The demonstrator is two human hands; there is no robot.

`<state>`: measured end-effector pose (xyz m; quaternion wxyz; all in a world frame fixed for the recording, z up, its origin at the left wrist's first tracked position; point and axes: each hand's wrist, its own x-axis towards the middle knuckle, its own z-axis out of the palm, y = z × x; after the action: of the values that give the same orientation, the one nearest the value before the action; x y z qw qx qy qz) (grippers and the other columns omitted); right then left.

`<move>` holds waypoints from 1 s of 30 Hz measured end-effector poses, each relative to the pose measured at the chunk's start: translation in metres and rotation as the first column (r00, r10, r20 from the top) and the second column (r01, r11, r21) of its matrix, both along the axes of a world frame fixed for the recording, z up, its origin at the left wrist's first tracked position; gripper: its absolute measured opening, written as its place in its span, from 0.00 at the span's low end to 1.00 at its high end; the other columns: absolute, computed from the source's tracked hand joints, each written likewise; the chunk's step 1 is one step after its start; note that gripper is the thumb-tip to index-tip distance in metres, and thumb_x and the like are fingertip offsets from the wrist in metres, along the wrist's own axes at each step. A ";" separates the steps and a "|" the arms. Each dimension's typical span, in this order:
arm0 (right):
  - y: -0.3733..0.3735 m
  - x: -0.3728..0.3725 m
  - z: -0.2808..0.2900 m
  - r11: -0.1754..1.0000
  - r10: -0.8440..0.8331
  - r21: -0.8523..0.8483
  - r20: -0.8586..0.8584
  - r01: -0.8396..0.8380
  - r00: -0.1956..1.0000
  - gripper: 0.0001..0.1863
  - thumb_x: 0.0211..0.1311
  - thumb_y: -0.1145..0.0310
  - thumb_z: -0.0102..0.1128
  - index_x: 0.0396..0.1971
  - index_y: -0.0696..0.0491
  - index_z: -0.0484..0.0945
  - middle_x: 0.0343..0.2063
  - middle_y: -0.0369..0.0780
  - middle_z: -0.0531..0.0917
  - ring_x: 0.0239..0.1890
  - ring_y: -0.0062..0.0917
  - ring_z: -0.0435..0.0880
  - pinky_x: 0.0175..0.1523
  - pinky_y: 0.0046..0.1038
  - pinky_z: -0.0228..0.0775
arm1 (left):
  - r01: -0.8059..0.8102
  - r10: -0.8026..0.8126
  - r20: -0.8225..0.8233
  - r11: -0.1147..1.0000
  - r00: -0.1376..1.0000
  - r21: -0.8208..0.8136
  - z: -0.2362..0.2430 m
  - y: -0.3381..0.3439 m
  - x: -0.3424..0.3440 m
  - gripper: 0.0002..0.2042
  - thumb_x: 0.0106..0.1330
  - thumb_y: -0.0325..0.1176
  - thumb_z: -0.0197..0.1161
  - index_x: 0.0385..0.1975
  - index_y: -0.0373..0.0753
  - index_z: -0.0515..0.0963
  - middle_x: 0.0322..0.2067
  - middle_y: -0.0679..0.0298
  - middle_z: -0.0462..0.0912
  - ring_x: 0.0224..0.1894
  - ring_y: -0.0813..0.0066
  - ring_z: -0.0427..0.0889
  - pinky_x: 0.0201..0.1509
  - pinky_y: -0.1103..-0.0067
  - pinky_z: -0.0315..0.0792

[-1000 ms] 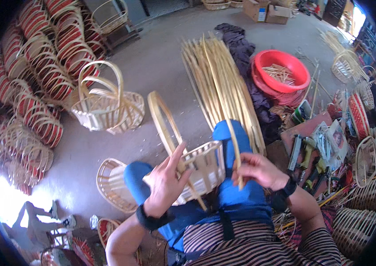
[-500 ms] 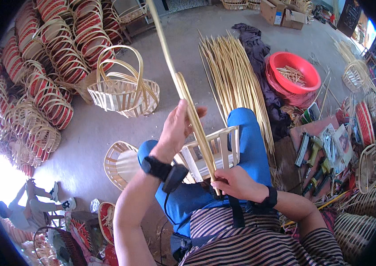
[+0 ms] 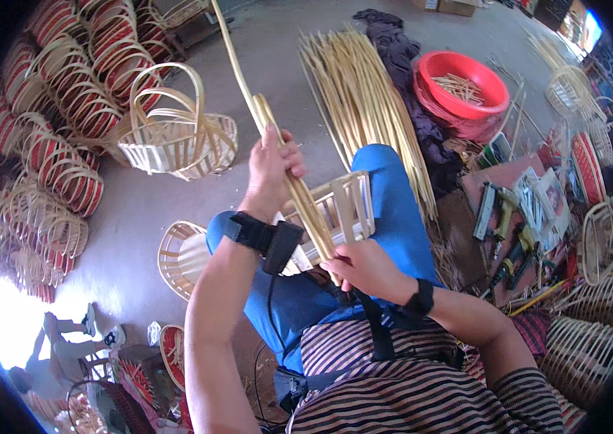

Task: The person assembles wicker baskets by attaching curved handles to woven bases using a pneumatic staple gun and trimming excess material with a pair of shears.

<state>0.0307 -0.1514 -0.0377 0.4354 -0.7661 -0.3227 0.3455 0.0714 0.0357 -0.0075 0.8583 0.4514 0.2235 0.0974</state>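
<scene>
A narrow bundle of pale yellow cane strips [image 3: 309, 210] slants across my lap, with one long strip running on past its far end. My left hand [image 3: 272, 170] has its fingers wrapped round the upper part of the bundle. At the near end, my right hand [image 3: 366, 267] pinches the strips between thumb and fingers. Beneath the strips, an unfinished slatted basket [image 3: 356, 206] rests on my thighs, partly covered by the bundle and my hands. Left of my knee, another oval slatted basket [image 3: 185, 259] is on the floor.
A basket with tall handles [image 3: 176, 148] stands ahead on the left, before stacked red-banded baskets [image 3: 68, 159]. Ahead lie long cane sticks [image 3: 364, 94] beside dark cloth and a red basin [image 3: 466, 87]. Tools [image 3: 498, 217] lie at right. A person sits at lower left [image 3: 68, 343].
My left hand's fingers have closed round the strips, where they were straighter before. The whole view has shifted slightly, so most things sit higher and further left.
</scene>
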 end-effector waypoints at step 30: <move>-0.321 0.108 -0.092 0.197 -0.706 -0.290 0.621 0.936 0.341 0.14 0.45 0.66 0.54 0.28 0.60 0.68 0.22 0.40 0.73 0.24 0.27 0.72 0.29 0.24 0.63 | 0.395 -0.019 -0.420 -0.304 0.907 0.867 0.010 -0.045 -0.058 0.36 0.32 0.45 0.68 0.46 0.44 0.60 0.32 0.51 0.63 0.41 0.54 0.63 0.44 0.66 0.57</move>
<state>0.1389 -0.4727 -0.1294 0.2113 -0.9549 0.2083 -0.0106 0.0130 -0.0091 0.0029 0.1312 0.9883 0.0743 0.0246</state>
